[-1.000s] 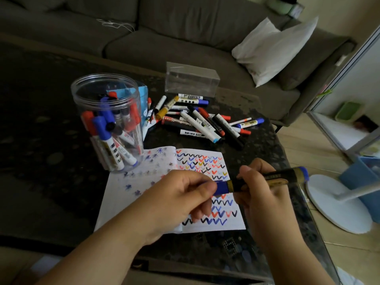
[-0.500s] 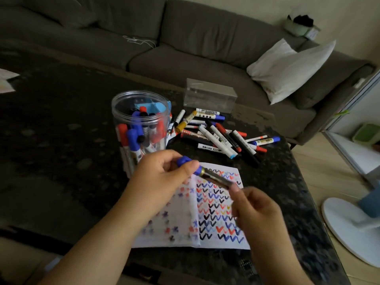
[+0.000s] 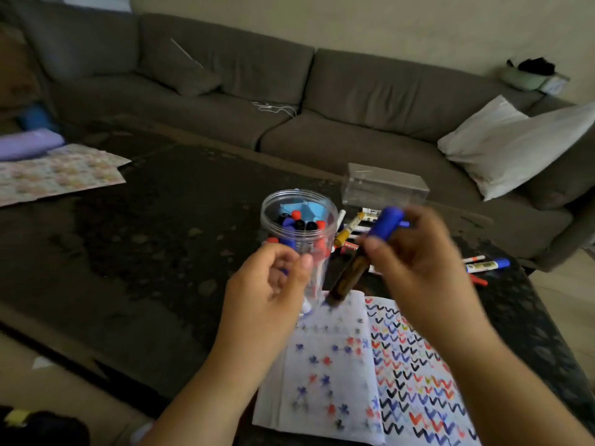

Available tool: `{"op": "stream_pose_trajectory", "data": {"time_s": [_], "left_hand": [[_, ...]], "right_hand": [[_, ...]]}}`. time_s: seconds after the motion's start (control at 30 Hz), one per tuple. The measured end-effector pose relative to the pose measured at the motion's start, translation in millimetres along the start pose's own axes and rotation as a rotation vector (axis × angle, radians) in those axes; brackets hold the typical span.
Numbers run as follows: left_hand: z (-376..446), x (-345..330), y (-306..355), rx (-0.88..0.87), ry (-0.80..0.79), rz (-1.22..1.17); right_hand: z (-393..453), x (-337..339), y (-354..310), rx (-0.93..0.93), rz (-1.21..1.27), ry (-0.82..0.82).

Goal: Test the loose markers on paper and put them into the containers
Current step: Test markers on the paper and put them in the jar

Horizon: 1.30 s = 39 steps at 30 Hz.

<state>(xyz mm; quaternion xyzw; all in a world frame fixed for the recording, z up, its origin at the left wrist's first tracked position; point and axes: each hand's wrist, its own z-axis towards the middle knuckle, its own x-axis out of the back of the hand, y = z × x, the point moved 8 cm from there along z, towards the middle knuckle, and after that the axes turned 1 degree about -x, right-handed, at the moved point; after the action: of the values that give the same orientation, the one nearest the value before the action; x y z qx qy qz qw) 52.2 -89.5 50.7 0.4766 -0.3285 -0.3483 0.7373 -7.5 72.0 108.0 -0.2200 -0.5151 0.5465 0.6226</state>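
Observation:
My right hand (image 3: 418, 262) grips a dark marker (image 3: 349, 275) just below its blue cap. The marker stands steeply, cap up, with its lower end over the top edge of the open notebook (image 3: 335, 391), which is filled with coloured ticks and stars. My left hand (image 3: 270, 288) hovers with loosely curled fingers in front of the clear round jar (image 3: 297, 196), and I see nothing held in it. The jar holds several capped markers. Behind my hands lie several loose markers (image 3: 349, 230), more to the right (image 3: 486, 264).
A clear rectangular box (image 3: 384, 187) stands behind the loose markers on the dark stone table (image 3: 145, 252). Patterned paper (image 3: 58, 175) lies at the far left. A grey sofa (image 3: 322, 101) with a white pillow (image 3: 515, 146) runs behind the table.
The marker passed from both hands to my right hand alone and swung from lying across to standing cap up. My left hand let go and drew back by the jar. The view tilted up.

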Motion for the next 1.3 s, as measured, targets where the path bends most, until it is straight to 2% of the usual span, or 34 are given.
{"op": "stream_pose_trajectory", "data": {"time_s": [0.07, 0.17, 0.27, 0.43, 0.57, 0.67, 0.77, 0.83, 0.9, 1.07, 1.2, 1.3], "left_hand": [[3.1, 5.0, -7.1, 0.014, 0.031, 0.044], [5.0, 4.4, -16.2, 0.046, 0.028, 0.079], [3.7, -0.2, -18.6, 0.064, 0.004, 0.075], [3.3, -5.1, -22.1, 0.076, -0.004, 0.106], [2.8, -6.8, -24.9, 0.097, -0.002, 0.108], [2.6, -9.2, -26.3, 0.108, -0.014, 0.098], [0.7, -14.4, -27.9, 0.121, -0.043, 0.105], [-1.2, -20.9, -29.6, 0.142, -0.083, 0.121], [-2.6, -30.7, -30.9, 0.141, -0.122, 0.142], [-7.4, -66.1, -26.9, 0.099, -0.216, 0.166], [-9.8, -96.5, -21.5, 0.067, -0.28, 0.223], [-9.8, -114.6, -22.0, 0.067, -0.313, 0.262]], "right_hand": [[15.6, 22.5, -22.5, 0.097, 0.141, 0.119], [38.5, 27.0, -41.8, 0.194, 0.133, 0.16], [58.6, 2.0, -27.7, 0.136, 0.067, 0.09], [62.6, -38.7, -4.1, 0.076, -0.25, -0.149], [62.6, -49.2, 5.9, 0.114, -0.504, -0.191], [56.7, -54.3, 5.9, 0.174, -0.508, -0.217], [49.8, -39.0, 2.4, 0.205, -0.373, -0.129], [43.8, -18.8, 10.9, 0.144, -0.3, -0.047], [34.2, 1.0, 33.9, 0.007, -0.258, 0.002], [-4.8, 31.2, 110.8, -0.322, -0.272, -0.015], [-16.2, 62.4, 150.7, -0.425, -0.329, 0.005], [-7.1, 76.1, 174.4, -0.443, -0.479, -0.04]]}}
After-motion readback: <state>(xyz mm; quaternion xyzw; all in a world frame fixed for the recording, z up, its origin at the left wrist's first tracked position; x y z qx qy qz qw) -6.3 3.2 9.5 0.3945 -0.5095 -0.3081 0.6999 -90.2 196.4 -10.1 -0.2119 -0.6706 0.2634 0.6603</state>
